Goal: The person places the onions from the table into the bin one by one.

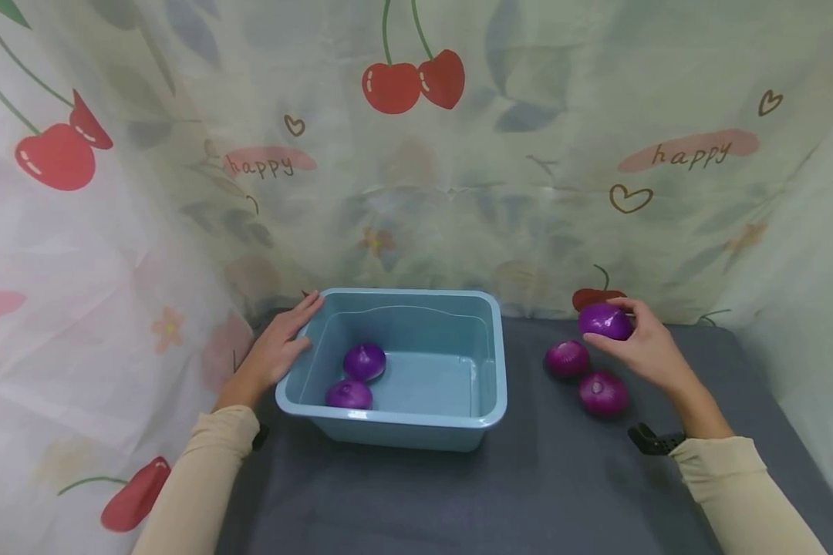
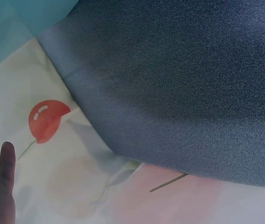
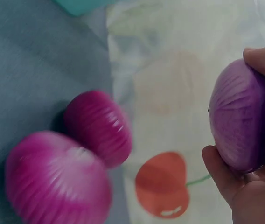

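Onion [image 1: 605, 321] is pinched by right hand [image 1: 649, 351], near two loose onions [image 1: 604, 394]; straight-fingered left hand [image 1: 278, 344] touches basin [image 1: 403, 437] holding two more onions [image 1: 364, 361].

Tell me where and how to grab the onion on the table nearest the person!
Probably best to grip the nearest onion around its fat middle, thumb and fingers on opposite sides, coming from above and the right. It's round with no handle, and the other onion sits close on its far left, so that side looks tight.
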### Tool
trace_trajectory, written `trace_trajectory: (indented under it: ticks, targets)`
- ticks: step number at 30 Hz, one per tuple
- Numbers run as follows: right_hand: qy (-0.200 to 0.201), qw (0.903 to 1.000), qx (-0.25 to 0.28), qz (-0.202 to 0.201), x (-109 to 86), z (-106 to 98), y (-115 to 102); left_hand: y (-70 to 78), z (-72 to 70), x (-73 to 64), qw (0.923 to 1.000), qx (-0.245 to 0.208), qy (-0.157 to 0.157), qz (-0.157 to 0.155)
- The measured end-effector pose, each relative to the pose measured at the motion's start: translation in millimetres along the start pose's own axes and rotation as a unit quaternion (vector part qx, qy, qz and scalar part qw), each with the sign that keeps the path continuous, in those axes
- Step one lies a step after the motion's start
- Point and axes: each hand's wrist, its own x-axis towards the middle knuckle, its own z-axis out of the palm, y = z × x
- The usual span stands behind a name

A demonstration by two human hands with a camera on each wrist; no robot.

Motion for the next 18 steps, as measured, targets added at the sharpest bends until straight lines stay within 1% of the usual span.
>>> trace_trajectory:
  ticks: [3,9,14,18]
  targets:
    - [-0.004,0.9997,0.001,-0.026,4.4,-0.3,-14.2,-0.6,-0.2,0.7,1.0000,-0.001,-0.003,0.000]
    - [-0.013,0.9982,0.005,-0.058,14.6,2.3,-46.9,0.0,-0.6,0.9,1.0000,-0.001,-0.005,-0.007]
    - [-0.035,0.9960,0.004,-0.082,22.5,6.7,-73.9,1.6,0.0,-0.6,1.0000,-0.005,-0.005,-0.006]
    - [-0.059,0.9930,0.022,-0.100,28.5,10.6,-93.9,2.0,0.2,-0.8,1.0000,-0.005,-0.003,-0.004]
